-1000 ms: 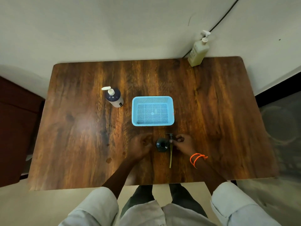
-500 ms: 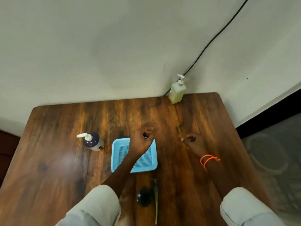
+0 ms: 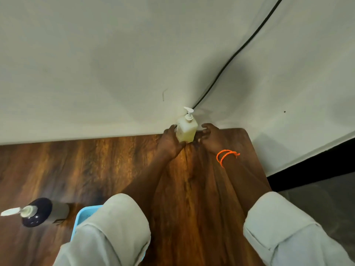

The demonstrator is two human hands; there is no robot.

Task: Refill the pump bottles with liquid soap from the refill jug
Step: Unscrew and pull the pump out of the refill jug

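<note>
Reaching across the table (image 3: 107, 169) with both arms, sleeves (image 3: 115, 233) rolled. Nearest, well short of the fingers and off to their left: blue basket (image 3: 80, 221), mostly hidden under the left sleeve, and a dark pump bottle (image 3: 38, 212) beside it, upright, pump on. At the far edge, left hand (image 3: 170, 144) grips the yellowish pump bottle (image 3: 186, 131); fingers curl round its left side, thumb low on the front. Right hand (image 3: 211, 139) sits just right of the bottle, fingers spread and loosely bent; contact can't be told. Orange band (image 3: 226, 156) on the right wrist. Beyond the fingertips: white wall (image 3: 115, 64), with a black cable (image 3: 230, 60) running down behind the bottle.
</note>
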